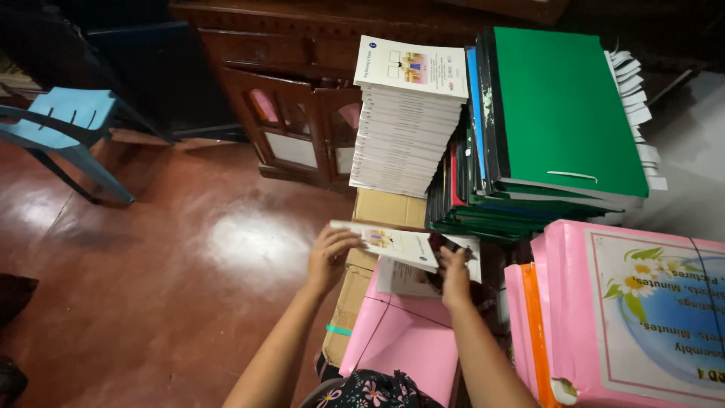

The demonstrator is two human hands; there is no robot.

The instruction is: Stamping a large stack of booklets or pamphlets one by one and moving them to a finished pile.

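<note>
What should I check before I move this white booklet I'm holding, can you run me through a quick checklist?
1. Left hand on the white booklet: ok, fingers curl over its left edge.
2. Right hand on the booklet: ok, it grips the right end.
3. Booklet free of what lies under it: cannot tell, another white booklet sits right beneath.
4. Tall white booklet stack square: ok, edges line up, top copy flat.
5. Folder pile beside the stack: not ok, folders lean and loose paper tabs stick out on its right.
6. Pink folder under the hands: ok, lying flat.
</note>
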